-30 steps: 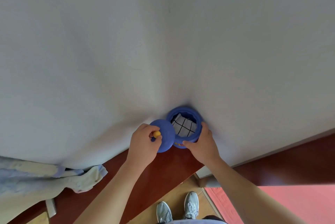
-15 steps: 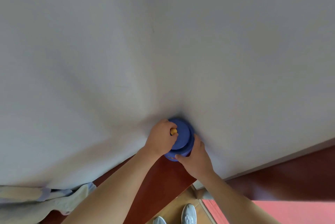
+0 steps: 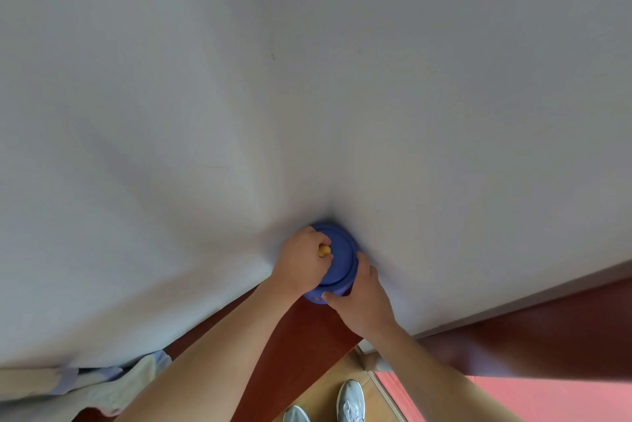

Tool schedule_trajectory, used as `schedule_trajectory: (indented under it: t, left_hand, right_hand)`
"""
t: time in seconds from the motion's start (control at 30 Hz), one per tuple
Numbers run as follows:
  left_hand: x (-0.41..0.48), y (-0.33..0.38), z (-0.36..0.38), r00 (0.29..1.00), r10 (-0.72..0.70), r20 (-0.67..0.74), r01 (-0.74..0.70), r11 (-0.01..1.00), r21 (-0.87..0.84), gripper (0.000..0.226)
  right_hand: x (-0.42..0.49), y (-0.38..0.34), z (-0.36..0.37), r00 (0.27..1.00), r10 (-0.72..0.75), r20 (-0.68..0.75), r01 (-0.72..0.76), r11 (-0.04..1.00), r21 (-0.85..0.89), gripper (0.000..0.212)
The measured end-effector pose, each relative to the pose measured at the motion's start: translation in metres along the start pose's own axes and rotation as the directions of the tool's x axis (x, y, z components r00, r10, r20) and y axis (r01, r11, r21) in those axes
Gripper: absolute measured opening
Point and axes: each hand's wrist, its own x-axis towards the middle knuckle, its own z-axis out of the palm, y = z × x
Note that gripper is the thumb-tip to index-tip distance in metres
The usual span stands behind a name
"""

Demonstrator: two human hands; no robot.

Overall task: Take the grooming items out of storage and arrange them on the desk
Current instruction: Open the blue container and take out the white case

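I log left grip (image 3: 301,259) pinching yellow knob (image 3: 325,250) of blue lid (image 3: 342,259); right grip (image 3: 362,296) clamped round jar (image 3: 314,297); I'd keep the lid level and the jar braced.

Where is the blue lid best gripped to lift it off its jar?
Likely by the yellow knob at its centre, pinched from above: the lid is a wide, shallow disc seated on the jar, offering little edge. The left hand pinches that knob; the right hand steadies the jar's side.
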Motion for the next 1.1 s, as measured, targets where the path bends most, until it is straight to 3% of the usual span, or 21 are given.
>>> schedule_trajectory:
  t: [0.57,0.73,1.1]
  left_hand:
    - [-0.002,0.000,-0.002,1.000,-0.011,0.004,0.011,0.999,-0.032,0.010]
    - [-0.008,0.002,-0.007,0.999,-0.051,-0.009,0.050,0.997,-0.063,0.030]
    - [-0.026,0.003,-0.023,0.997,-0.013,-0.077,0.012,1.000,-0.007,0.043]
  right_hand:
    - [-0.001,-0.002,-0.001,1.000,0.002,0.012,-0.002,1.000,-0.007,0.093]
    - [-0.001,-0.002,-0.001,1.000,0.016,0.010,-0.015,0.999,-0.036,0.097]
    - [-0.005,-0.010,-0.009,0.999,-0.053,-0.004,0.053,0.997,-0.048,0.090]
